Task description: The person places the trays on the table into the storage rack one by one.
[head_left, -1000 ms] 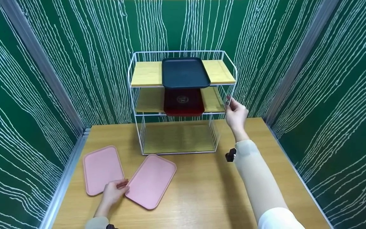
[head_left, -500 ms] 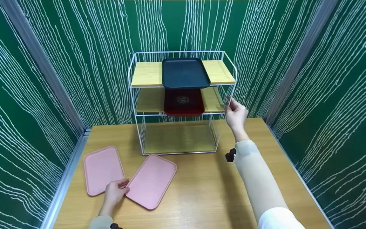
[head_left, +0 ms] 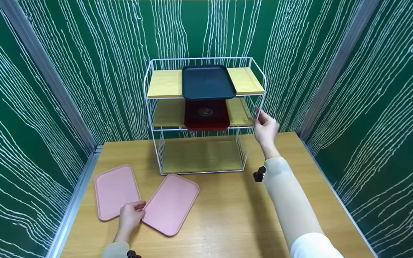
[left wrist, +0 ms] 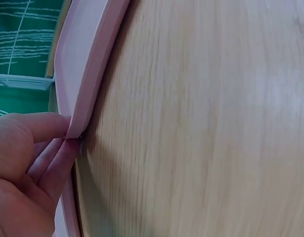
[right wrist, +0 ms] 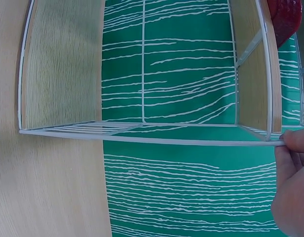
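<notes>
My left hand (head_left: 130, 216) pinches the near-left corner of a pink tray (head_left: 171, 205) between thumb and fingers. In the left wrist view that tray's rim (left wrist: 95, 74) sits in the pinch, close over the wooden table. A second pink tray (head_left: 117, 191) lies to the left, just beyond the hand. My right hand (head_left: 266, 129) grips the right front post of a white wire rack (head_left: 156, 150), level with the middle shelf. In the right wrist view the thumb and fingers close round the thin white post (right wrist: 191, 142).
A dark blue tray (head_left: 209, 82) lies on the rack's top wooden shelf, and a dark red tray (head_left: 207, 120) with a round emblem on the middle one. The bottom shelf (head_left: 201, 156) stands at table level. Green walls with white lines (head_left: 382, 118) enclose the wooden table (head_left: 224, 222).
The left wrist and sleeve have shifted slightly right while the fingers stay at the tray's corner. The right hand keeps its grip on the post; the trays have barely moved.
</notes>
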`<state>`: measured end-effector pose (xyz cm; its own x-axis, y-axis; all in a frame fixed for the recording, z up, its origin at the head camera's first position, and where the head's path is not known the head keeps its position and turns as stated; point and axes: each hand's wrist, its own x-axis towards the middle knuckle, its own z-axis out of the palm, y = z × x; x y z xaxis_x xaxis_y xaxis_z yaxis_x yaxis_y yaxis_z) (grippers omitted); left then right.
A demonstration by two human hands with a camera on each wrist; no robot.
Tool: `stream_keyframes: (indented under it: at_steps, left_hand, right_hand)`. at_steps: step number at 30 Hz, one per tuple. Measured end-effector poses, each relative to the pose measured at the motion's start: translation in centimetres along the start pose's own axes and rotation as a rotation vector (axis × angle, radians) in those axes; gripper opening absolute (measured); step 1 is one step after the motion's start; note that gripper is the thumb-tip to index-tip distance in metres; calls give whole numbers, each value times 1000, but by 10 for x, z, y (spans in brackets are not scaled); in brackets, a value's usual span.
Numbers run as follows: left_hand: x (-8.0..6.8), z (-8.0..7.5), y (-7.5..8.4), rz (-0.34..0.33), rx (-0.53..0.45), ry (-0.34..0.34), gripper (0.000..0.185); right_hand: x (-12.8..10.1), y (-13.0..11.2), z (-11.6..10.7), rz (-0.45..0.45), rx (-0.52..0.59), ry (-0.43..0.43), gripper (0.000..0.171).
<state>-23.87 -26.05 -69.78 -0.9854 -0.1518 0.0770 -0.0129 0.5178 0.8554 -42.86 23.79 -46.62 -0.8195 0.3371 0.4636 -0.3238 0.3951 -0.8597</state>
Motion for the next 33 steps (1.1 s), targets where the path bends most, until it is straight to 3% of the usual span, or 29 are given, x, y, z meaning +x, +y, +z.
stream_keyframes:
  at_steps: [10,33]
  left_hand:
    - [-2,-6,4,-27,4,-36,31]
    - [3,-12,9,-36,66,-36,25]
  right_hand:
    - [-1,-1,3,-11,-11,11,38]
    - [-2,2,2,-2,8,11,37]
